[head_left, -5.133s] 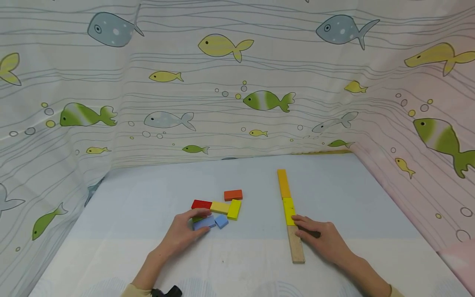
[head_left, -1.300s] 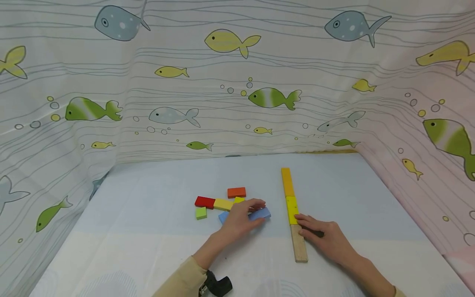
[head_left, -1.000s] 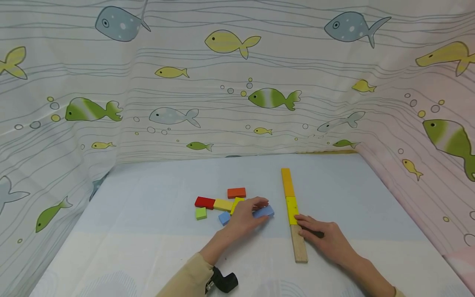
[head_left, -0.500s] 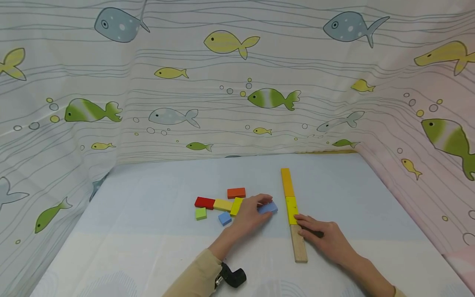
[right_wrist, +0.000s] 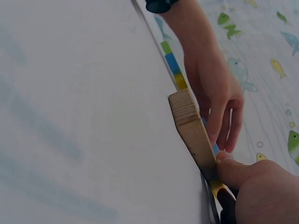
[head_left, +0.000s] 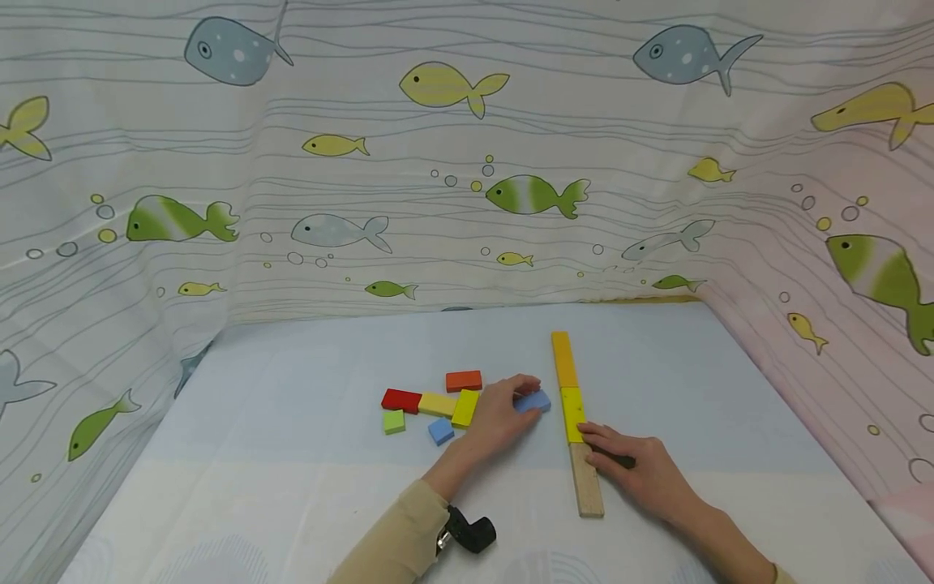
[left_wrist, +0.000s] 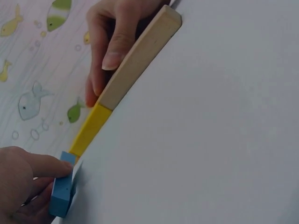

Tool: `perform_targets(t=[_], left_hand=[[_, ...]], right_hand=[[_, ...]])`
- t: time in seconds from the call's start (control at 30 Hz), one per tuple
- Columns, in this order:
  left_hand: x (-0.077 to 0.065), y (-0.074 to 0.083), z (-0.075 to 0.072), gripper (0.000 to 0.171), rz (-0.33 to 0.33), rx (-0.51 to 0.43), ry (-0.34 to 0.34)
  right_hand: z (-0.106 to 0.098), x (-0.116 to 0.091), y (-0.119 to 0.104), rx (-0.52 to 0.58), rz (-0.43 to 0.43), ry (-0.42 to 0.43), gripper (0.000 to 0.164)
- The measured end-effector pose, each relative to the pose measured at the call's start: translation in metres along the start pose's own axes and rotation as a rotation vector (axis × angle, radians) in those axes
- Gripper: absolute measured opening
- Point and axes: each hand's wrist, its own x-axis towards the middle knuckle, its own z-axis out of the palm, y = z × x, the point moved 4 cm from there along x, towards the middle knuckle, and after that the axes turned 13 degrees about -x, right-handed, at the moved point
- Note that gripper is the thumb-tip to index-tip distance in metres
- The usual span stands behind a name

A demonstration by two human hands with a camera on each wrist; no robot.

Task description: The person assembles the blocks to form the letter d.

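In the head view my left hand (head_left: 499,418) pinches a blue block (head_left: 535,401), a short way left of a row of blocks. The left wrist view shows the thumb against the near side of this blue block (left_wrist: 61,186). The row runs lengthwise: an orange-yellow block (head_left: 563,357) at the far end, a yellow block (head_left: 572,414) in the middle and a plain wooden block (head_left: 587,487) nearest me. My right hand (head_left: 649,470) rests at the row's right side, fingertips touching near the yellow-wooden joint. A dark patch shows between its thumb and fingers; what it is I cannot tell.
Left of my left hand lie loose blocks: an orange-red one (head_left: 464,380), a red one (head_left: 401,401), a pale yellow one (head_left: 436,405), a bright yellow one (head_left: 465,408), a small green one (head_left: 394,422) and a small blue one (head_left: 441,431). Fish-print cloth (head_left: 328,186) walls the table.
My left hand has gone from the loose blocks toward the row with the blue block, sliding right and slightly away from me. My right hand stays at the row.
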Motion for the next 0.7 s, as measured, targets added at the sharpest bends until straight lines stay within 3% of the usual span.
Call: perform_targets(t=[0.23, 0.7], left_hand=[[0.007, -0.002, 0.003, 0.041, -0.029, -0.011, 0.002], [0.018, -0.001, 0.008, 0.041, 0.016, -0.022, 0.019]], right_hand=[[0.0, 0.0, -0.001, 0.005, -0.001, -0.009, 0.035], [-0.001, 0.0, 0.0, 0.006, 0.002, 0.001, 0.035]])
